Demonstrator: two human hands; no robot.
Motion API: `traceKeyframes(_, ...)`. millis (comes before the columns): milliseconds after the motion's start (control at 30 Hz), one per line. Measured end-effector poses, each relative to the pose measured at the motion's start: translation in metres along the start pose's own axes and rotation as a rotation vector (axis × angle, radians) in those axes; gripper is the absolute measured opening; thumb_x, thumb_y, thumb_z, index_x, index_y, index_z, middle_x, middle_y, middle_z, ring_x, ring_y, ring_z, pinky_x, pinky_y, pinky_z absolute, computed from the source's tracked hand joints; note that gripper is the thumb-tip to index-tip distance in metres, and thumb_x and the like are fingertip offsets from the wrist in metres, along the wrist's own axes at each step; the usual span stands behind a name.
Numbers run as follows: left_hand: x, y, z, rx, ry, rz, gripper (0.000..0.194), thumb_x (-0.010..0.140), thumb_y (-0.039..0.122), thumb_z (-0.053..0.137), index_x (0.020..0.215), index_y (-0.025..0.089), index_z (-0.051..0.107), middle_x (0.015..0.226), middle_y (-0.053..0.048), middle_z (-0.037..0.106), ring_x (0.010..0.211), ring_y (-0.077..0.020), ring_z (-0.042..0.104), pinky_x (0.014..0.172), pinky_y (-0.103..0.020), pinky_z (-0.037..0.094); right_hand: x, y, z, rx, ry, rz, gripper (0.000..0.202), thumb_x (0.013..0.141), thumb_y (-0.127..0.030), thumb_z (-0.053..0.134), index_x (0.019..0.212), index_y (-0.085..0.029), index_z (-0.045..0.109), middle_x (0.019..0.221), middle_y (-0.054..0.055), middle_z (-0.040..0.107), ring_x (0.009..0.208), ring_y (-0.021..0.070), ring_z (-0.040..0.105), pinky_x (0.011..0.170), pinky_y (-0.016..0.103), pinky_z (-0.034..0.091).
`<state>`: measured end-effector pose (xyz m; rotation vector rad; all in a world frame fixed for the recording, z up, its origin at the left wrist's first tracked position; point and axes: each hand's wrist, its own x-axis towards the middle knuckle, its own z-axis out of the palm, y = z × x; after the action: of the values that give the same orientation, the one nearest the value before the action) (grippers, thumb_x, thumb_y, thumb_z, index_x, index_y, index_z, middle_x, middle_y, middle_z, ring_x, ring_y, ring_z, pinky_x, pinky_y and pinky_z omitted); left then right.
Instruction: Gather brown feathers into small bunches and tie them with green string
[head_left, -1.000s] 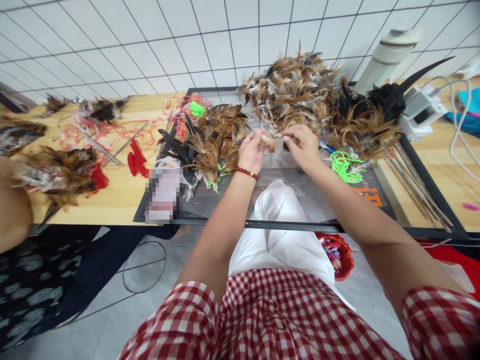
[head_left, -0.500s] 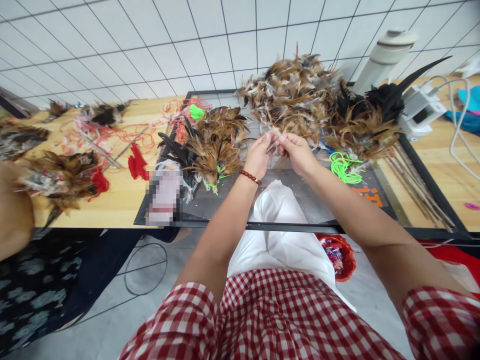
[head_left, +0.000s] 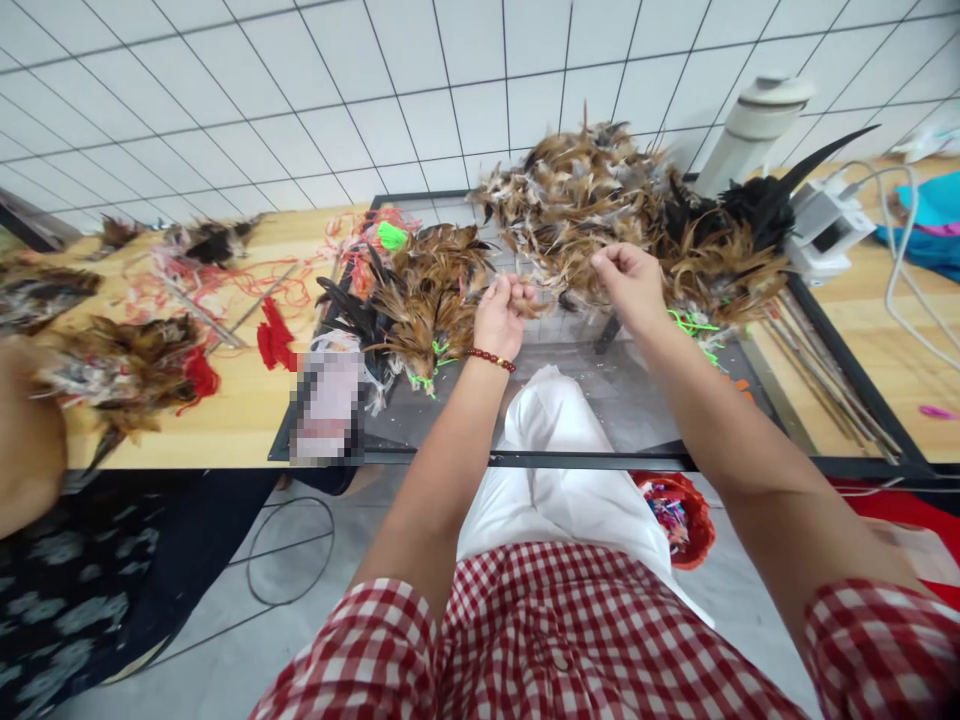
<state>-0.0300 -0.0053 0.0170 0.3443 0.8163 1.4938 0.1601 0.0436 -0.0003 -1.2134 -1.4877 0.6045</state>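
Note:
My left hand point(head_left: 501, 318), a red bead bracelet on its wrist, is closed on a small brown feather point(head_left: 537, 308) that sticks out past the fingertips. My right hand point(head_left: 634, 288) pinches thumb against finger at the front of a large heap of brown feathers point(head_left: 570, 205); what it holds, if anything, is too small to make out. Left of my left hand lie brown feather bundles point(head_left: 427, 290) with bright green cord point(head_left: 426, 380) at their lower end. More green cord point(head_left: 694, 322) shows partly behind my right forearm.
Black feathers point(head_left: 754, 205) and a pale bottle point(head_left: 754, 130) stand behind on the right, beside a white device point(head_left: 829, 225) with a cable. Thin sticks point(head_left: 836, 370) lie along the right. At the left are red threads point(head_left: 276, 335), more feather bundles point(head_left: 135, 365) and another person's arm point(head_left: 26, 430).
My hands were together at the fingertips. Now they are apart: the right has moved right and up to the heap, the left slightly left and down. The camera view shifted a little.

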Motion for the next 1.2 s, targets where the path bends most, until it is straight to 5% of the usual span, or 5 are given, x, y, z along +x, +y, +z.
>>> traceKeyframes(300,-0.003,0.0,0.003,-0.013,0.004,-0.032,0.03,0.098,0.039,0.069,0.075,0.02,0.062,0.058,0.006,0.045,0.054,-0.0064,0.05,0.062,-0.021,0.047,-0.015,-0.022,-0.009,-0.746,-0.287,-0.26,0.019,0.087,-0.03,0.064,0.093,-0.021,0.08,0.102,0.012,0.078,0.103,0.0318,0.067,0.09,0.045,0.046)
traceKeyframes(533,-0.006,0.005,0.004,0.025,-0.017,-0.126,0.034,0.096,0.041,0.071,0.074,0.018,0.061,0.056,0.009,0.039,0.04,-0.0008,0.023,0.041,-0.017,0.022,-0.002,-0.021,-0.03,-0.691,-0.515,-0.318,0.026,0.08,-0.018,0.062,0.095,-0.021,0.083,0.099,0.007,0.081,0.093,0.0245,0.071,0.084,0.036,0.05)
traceKeyframes(833,-0.012,0.0,0.01,0.09,-0.08,-0.138,0.036,0.1,0.048,0.063,0.081,0.017,0.064,0.059,0.007,0.044,0.043,-0.001,0.03,0.042,-0.015,0.027,0.004,-0.015,-0.039,-0.952,-0.676,-0.147,0.012,0.073,-0.016,0.067,0.076,-0.022,0.078,0.088,0.006,0.078,0.081,0.0228,0.067,0.069,0.033,0.04)
traceKeyframes(1033,-0.011,-0.008,0.008,0.12,-0.087,-0.058,0.033,0.107,0.016,0.048,0.076,0.014,0.06,0.057,0.007,0.046,0.041,0.0,0.034,0.044,-0.014,0.027,-0.018,-0.041,-0.004,0.058,-0.419,0.021,0.025,0.084,-0.042,0.071,0.078,-0.021,0.06,0.072,0.001,0.062,0.066,0.0138,0.051,0.067,0.029,0.041)
traceKeyframes(1200,-0.007,-0.017,0.006,0.096,-0.107,0.017,0.028,0.101,0.019,0.061,0.073,0.016,0.06,0.06,0.005,0.056,0.047,-0.0039,0.048,0.051,-0.018,0.038,-0.041,-0.047,0.037,0.487,-0.335,0.181,0.058,0.061,-0.07,0.089,0.072,-0.021,0.061,0.064,-0.002,0.057,0.06,0.0112,0.047,0.063,0.028,0.041)
